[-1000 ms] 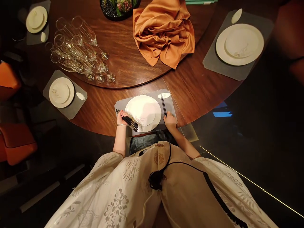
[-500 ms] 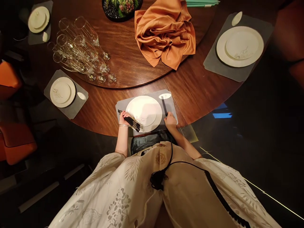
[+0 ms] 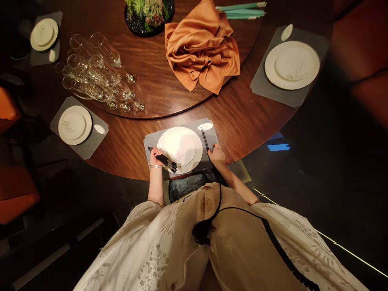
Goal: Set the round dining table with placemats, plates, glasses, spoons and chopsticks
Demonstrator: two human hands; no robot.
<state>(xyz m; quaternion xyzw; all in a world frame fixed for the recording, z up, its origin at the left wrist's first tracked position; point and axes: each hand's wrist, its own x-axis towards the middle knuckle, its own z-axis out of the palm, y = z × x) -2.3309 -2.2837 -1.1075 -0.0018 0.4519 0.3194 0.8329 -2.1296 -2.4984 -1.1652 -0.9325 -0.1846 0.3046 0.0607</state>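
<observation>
My left hand [image 3: 156, 155] is closed around a bundle of dark chopsticks [image 3: 167, 161]. The bundle slants over the lower left of the stacked white plates [image 3: 195, 159]. To the right of the plates, a pair of dark chopsticks [image 3: 205, 138] reaches up to a small white oval rest [image 3: 205, 127], tips over it. My right hand [image 3: 217, 155] is at their lower end, fingers curled against them with one finger partly raised; the hand hides that end. Plates and rest are on a grey placemat [image 3: 150, 140] at the table edge.
On the raised round turntable [image 3: 151, 89] stand several clear stemmed glasses [image 3: 100, 76], an orange cloth [image 3: 203, 52], a black planter [image 3: 148, 28] and turquoise-wrapped sticks [image 3: 242, 11]. Another set placemat [image 3: 257, 79] is to the right, with one more [image 3: 86, 149] to the left.
The view has shifted slightly. My right hand has moved a little right against the chopsticks and its finger has lifted; the pair has stayed in place. My left hand keeps its bundle.
</observation>
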